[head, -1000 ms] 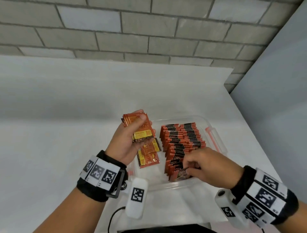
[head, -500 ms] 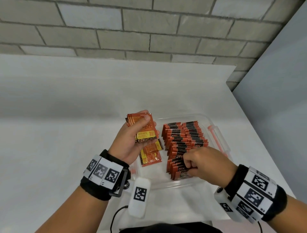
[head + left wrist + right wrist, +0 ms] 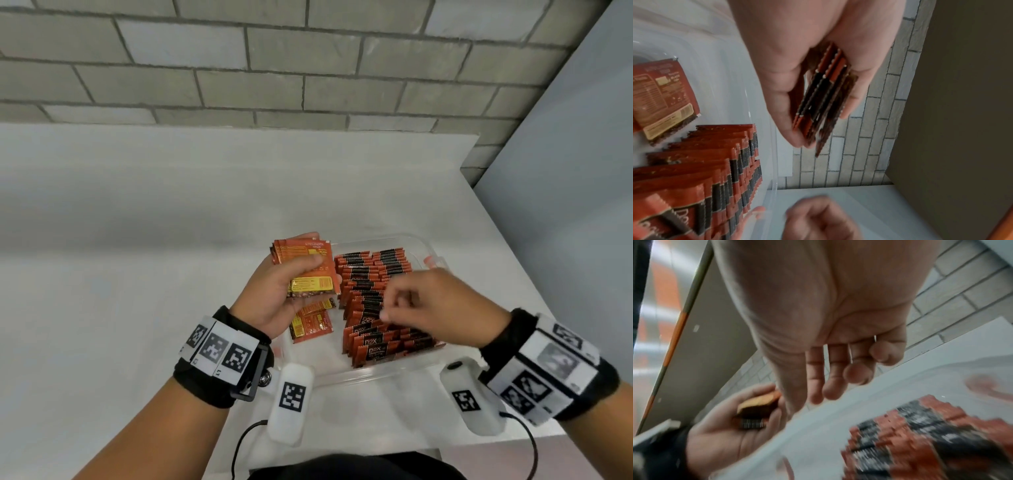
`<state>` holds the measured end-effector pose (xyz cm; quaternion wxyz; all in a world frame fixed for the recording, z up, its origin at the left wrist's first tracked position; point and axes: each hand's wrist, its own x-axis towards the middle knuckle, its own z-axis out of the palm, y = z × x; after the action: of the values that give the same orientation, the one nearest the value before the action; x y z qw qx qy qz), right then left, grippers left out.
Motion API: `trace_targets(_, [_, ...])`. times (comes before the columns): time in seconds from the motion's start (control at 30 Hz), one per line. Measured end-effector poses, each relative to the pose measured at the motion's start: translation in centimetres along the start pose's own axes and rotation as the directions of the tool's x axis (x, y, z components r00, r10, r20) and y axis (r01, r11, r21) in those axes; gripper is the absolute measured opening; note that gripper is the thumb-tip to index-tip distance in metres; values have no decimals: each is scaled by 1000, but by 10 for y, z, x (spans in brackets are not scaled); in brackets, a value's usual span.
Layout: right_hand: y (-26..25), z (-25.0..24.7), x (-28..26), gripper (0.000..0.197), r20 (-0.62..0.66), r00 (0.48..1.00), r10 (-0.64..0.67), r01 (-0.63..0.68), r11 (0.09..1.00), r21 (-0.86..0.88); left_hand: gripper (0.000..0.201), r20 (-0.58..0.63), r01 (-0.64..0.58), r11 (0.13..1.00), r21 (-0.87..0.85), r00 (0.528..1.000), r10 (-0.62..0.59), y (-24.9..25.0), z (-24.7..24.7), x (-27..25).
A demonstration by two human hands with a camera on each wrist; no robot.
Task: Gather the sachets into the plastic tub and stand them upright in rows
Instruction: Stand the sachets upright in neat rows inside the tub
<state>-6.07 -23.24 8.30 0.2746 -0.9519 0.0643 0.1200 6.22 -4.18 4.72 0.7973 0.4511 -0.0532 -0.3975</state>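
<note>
The left hand (image 3: 807, 68) grips a stack of sachets (image 3: 824, 100) edge-on; below it, rows of red-and-black sachets (image 3: 715, 170) stand in the clear tub (image 3: 760, 100); the right hand (image 3: 818, 219) is blurred.

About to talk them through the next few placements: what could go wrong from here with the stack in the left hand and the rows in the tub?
1. The left hand holds its stack of sachets by thumb and fingers only; in the left wrist view their edges fan unevenly, so some may slip out.
2. The right hand hangs empty just above the standing rows, which lean; a brush could topple them.
3. Two loose sachets lie flat in the tub, blocking a new row.
</note>
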Motion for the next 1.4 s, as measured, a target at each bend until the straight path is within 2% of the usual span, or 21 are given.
trace_targets(0.1, [-12, -18, 7, 17, -240, 971, 12, 38, 978, 204, 51, 69, 24, 999, 48, 997, -27, 0, 9, 0])
trace_targets(0.13, [-17, -22, 10, 23, -261, 965, 17, 50, 968, 247, 49, 92, 28, 998, 57, 995, -33, 0, 13, 0])
trace_targets(0.23, [-30, -25, 16, 36, -218, 976, -13, 82, 947, 311, 49, 141, 37, 997, 61, 989, -46, -1, 24, -2])
trace_targets(0.37, [-33, -18, 20, 31, -234, 971, -41, 137, 902, 409, 37, 173, 37, 998, 52, 984, -46, -3, 29, -5])
trace_targets(0.4, [-33, -17, 21, 27, -252, 967, -38, 150, 884, 443, 36, 168, 41, 998, 54, 985, -49, -3, 28, -5])
trace_targets(0.47, [-31, -17, 21, 21, -336, 942, -15, 183, 862, 473, 49, 115, 45, 997, 64, 992, -52, -4, 24, -5])
trace_targets(0.53, [-29, -19, 19, 18, -456, 890, -4, 230, 868, 441, 57, 48, 41, 998, 55, 998, -44, -4, 21, -5])
trace_targets(0.63, [-30, -16, 13, 17, -532, 845, -58, 277, 899, 341, 39, -4, 23, 1000, -16, 1000, -23, -2, 21, -4])
trace_targets(0.73, [-30, -7, 10, 19, -437, 885, -159, 288, 926, 245, 22, 11, 8, 999, -40, 1000, -8, 0, 26, -5])
trace_targets(0.83, [-28, -1, 7, 30, -311, 939, -146, 224, 946, 233, 45, -28, -36, 997, -65, 999, 34, 1, 28, -1])
trace_targets(0.93, [-31, 0, 7, 46, -275, 961, 10, 95, 927, 363, 54, -82, -96, 988, -124, 993, 86, 1, 28, 2])
trace_targets(1.03, [-36, 2, 10, 33, -210, 972, 107, 5, 880, 474, 42, -49, -113, 988, -103, 993, 108, -1, 28, 4])
trace_targets(1.13, [-35, 1, 13, 17, -239, 964, 116, 41, 825, 564, 41, 25, -56, 998, -24, 998, 57, -5, 30, 3])
trace_targets(1.23, [-32, -4, 15, 18, -268, 951, 156, 72, 730, 680, 53, 35, -58, 998, 31, 998, 57, -9, 31, 3])
trace_targets(1.4, [-28, 2, 11, 30, -62, 964, 261, -69, 463, 883, 61, 4, -104, 994, -16, 995, 104, -20, 30, 8])
